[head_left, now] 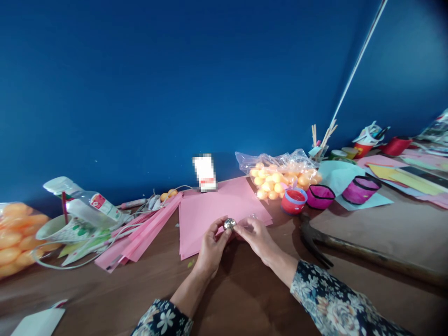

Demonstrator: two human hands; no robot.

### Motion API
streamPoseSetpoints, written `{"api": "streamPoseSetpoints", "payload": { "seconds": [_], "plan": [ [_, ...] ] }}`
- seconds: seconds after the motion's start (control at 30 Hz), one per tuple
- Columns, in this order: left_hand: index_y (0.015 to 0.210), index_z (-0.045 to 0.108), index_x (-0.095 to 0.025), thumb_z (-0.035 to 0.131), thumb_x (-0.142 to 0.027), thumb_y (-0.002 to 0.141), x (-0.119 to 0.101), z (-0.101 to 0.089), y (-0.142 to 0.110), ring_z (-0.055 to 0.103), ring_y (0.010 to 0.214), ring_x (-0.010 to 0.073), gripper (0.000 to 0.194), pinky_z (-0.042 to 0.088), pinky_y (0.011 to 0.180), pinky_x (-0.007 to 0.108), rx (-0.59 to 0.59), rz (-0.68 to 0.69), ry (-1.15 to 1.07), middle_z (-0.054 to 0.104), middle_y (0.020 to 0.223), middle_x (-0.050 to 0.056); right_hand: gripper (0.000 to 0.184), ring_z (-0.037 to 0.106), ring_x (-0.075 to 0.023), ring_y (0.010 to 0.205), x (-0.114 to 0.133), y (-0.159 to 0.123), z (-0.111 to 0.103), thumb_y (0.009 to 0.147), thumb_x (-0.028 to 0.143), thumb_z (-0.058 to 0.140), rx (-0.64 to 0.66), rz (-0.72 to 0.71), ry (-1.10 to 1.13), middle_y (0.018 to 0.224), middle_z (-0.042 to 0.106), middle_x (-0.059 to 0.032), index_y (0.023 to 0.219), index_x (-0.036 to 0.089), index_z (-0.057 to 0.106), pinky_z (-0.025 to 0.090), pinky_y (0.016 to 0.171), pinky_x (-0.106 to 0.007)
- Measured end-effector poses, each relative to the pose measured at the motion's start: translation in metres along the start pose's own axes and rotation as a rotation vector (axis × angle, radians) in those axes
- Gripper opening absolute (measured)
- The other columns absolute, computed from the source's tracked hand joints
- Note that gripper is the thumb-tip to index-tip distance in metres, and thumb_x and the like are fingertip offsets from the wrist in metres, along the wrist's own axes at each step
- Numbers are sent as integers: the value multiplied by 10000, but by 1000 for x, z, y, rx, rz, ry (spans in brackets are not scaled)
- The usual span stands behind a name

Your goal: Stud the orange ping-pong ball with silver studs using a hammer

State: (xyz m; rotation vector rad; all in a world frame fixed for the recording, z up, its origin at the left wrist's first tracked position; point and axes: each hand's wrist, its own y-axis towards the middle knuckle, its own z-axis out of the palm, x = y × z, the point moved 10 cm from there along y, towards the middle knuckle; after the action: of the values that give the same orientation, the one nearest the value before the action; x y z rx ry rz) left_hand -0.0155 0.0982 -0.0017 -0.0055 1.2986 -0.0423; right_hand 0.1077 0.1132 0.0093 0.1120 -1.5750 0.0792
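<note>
A small, shiny silver ball is held up over the front edge of the pink paper sheets. My left hand pinches it between thumb and fingers from the left. From the other side, the fingertips of my right hand close in against the ball, and its thumb is mostly hidden. A bit of clear plastic shows by the right fingers; whether it is held I cannot make out.
Right of my hands lies a claw hammer, near a red-filled cup and purple fabric cups. Behind is a bag of orange balls. Pink strips, a bottle and another ball bag lie left.
</note>
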Motion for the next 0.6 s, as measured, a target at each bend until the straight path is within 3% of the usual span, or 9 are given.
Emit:
{"api": "streamPoseSetpoints", "payload": {
  "seconds": [0.17,0.33,0.47,0.6],
  "plan": [
    [1137,534,-187,619,-301,745,3,1,1,562,1030,225,417,407,943,401,-1,-9,-81,598,1134,94,257,619,-161,645,1,2,3,726,410,625,28,34,116,657,629,-8,721,157,583,511,613,-276],
    [1139,526,-168,605,-288,761,4,7,0,591,961,206,404,445,891,378,29,-53,-235,606,1095,94,257,646,-175,717,3,1,8,734,367,626,63,-1,158,820,655,-32,893,177,555,530,646,-298],
    [1122,531,-172,599,-284,767,3,8,-1,593,941,188,379,453,863,345,27,-62,-209,615,1064,87,271,633,-173,789,16,-3,8,751,250,613,62,-161,-20,1026,601,-74,1003,192,531,526,702,-310],
    [1085,552,-156,616,-300,749,5,5,0,603,880,178,371,471,813,321,-7,-64,-158,639,975,81,208,586,-124,664,33,-10,7,774,158,557,7,-327,-256,988,562,-58,977,198,538,517,645,-282]
  ]
}}
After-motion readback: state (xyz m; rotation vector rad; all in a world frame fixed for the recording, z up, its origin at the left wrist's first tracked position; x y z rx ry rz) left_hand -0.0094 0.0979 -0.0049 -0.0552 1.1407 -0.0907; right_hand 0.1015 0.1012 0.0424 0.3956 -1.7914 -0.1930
